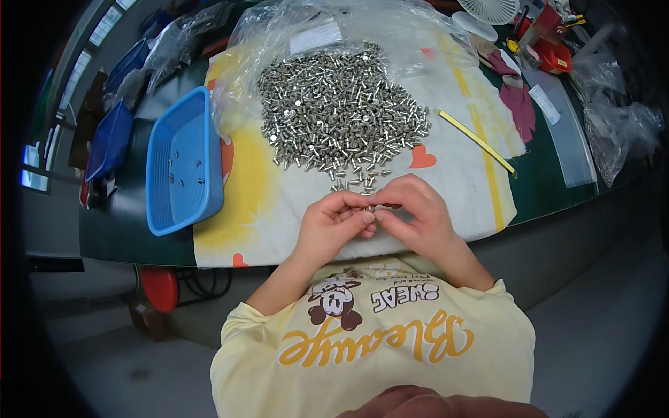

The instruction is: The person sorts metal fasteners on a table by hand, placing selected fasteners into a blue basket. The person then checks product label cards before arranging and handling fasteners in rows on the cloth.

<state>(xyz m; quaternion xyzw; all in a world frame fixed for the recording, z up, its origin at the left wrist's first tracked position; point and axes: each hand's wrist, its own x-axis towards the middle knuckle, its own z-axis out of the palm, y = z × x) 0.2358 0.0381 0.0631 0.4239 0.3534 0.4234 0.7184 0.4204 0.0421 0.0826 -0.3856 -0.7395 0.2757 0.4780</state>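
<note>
From the head camera, my left hand (333, 221) and my right hand (411, 209) met just below the middle of the frame, fingertips pressed together over the near part of the white cloth (446, 174). Between them I pinched a small metal piece (370, 207); both hands were closed around it, left thumb and forefinger meeting the right ones, and so little of the piece showed that I could not tell its exact shape. Just above my fingers lay a few loose silver screws, the near fringe of the big pile of screws (341, 111), which spread across the upper centre of the frame on the cloth. The pile spilled out of a clear plastic bag (279, 28), crumpled open behind and around it at the top of the frame.

At centre left stood a blue plastic basket (159, 209), partly on the cloth's edge, with a handful of screws scattered on its floor. Further toward the upper left sat a darker blue tray (108, 143). To the right of the pile, a yellow ruler (477, 141) lay slanted on the cloth. At the upper right, a dark red glove (519, 104) rested on the green tabletop (543, 188), with a white fan (491, 8) at the top edge.
</note>
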